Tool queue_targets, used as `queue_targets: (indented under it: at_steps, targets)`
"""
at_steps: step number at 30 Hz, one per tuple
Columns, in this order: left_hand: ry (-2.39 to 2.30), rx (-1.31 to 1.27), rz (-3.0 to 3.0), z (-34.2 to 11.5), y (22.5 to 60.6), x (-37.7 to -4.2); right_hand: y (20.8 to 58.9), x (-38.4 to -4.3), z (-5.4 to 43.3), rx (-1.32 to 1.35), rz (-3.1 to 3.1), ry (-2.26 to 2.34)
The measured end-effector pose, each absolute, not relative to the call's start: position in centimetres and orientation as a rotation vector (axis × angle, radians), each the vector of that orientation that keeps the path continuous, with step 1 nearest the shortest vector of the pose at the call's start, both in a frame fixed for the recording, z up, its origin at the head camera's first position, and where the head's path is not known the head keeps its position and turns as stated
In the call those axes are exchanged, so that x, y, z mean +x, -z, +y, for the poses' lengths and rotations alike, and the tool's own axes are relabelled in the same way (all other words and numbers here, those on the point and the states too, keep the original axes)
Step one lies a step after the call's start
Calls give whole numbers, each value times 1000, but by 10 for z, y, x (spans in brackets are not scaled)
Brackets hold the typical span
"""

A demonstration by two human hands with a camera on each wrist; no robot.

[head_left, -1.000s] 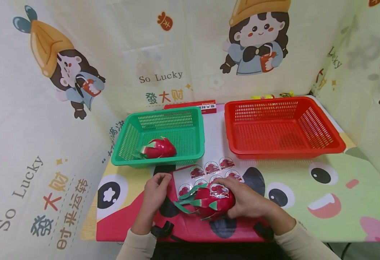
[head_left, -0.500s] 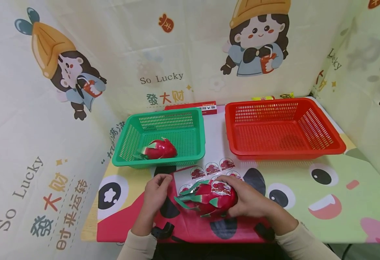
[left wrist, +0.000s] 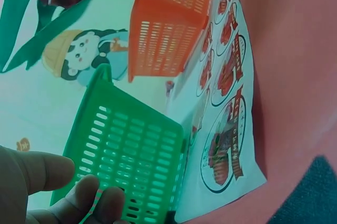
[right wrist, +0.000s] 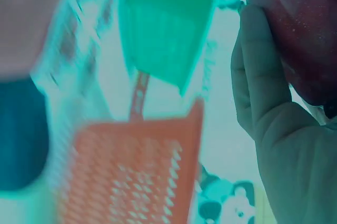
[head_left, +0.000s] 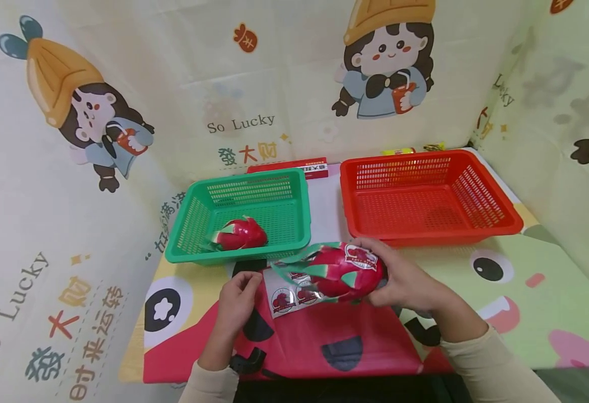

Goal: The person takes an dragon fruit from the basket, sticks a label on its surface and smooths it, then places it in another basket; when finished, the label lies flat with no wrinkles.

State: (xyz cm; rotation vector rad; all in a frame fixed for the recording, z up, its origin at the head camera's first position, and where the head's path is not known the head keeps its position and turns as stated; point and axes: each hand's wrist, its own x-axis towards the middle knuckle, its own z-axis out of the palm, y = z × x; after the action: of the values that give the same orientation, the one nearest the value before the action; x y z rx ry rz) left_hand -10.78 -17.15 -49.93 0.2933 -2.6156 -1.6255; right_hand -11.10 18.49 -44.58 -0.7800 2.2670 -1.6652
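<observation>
My right hand (head_left: 412, 282) grips a dragon fruit (head_left: 340, 274) with a round label on its upper side, its green-tipped scales pointing left. The fruit is lifted above a sheet of round stickers (head_left: 283, 299) and hides much of it. In the right wrist view, the fingers (right wrist: 263, 66) lie along the dark red skin of the fruit (right wrist: 305, 34). By the sheet's left edge is my left hand (head_left: 236, 299), fingers loosely bent. The left wrist view shows thumb and fingers apart, nothing between them. Another dragon fruit (head_left: 239, 234) lies in the green basket (head_left: 239, 254).
A red basket (head_left: 430, 235) stands at the back right, close to the raised fruit. Behind the green basket is a red box (head_left: 317, 168). A small yellow packet (head_left: 399, 151) lies behind the red basket. Printed cloth (head_left: 299, 73) walls in the table.
My right hand has raised the dragon fruit and carried it forward and slightly right, uncovering the sheet's near edge. The left hand has hardly moved. The head view has shifted slightly.
</observation>
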Motion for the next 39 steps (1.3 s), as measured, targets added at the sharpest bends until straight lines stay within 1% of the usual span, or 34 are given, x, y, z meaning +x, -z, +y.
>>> queue_targets:
  at_steps: [2,7,17,24,30,34,39]
  targets:
    - [1614,311,-2621,-172,500,-108,434,-119,193,-743,2294,1671]
    - [1599,328,-2617,-173,501,-109,411,-136,206,-758,2421,1632]
    - [1565,312,-2620,-175,500,-110,390,-164,226,-782,2515,1605]
    - [1584,305,-2624,-176,498,-109,391,-183,248,-638,2596,1564]
    - [1598,321,-2588,-174,492,-114,395,-197,275,-433,2612,1540]
    - [1738,374,-2477,-175,489,-123,398,-205,290,-316,2608,1515]
    - [1902,438,-2317,-180,492,-132,405,-218,304,-284,2592,1503]
